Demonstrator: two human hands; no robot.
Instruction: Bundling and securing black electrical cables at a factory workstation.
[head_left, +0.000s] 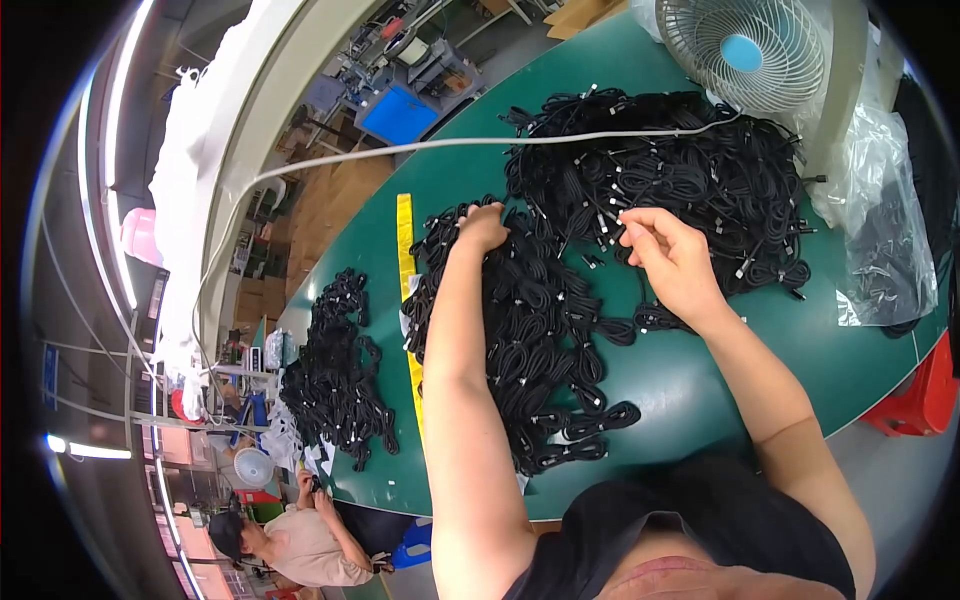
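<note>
Coiled black cables lie in a middle pile (535, 320) on the green table (690, 385). At that pile's far end, my left hand (483, 228) has its fingers curled down onto a coiled black cable, partly hidden under the hand. My right hand (672, 260) is raised at the near edge of a larger, tangled cable pile (690, 160). Its thumb and forefinger are pinched together at a small light-coloured cable connector (621, 219). Many cables in that larger pile show pale or metallic plug ends. A few short black pieces (593, 261) lie between the two piles.
Beside the middle pile runs a yellow strip (406, 255), with another cable pile (340, 370) farther left. A fan (742, 52) stands at the far right, near a clear plastic bag (885, 220). A white cord (480, 142) crosses overhead. Another person (305, 545) works at lower left; a red stool (915, 395) is at right.
</note>
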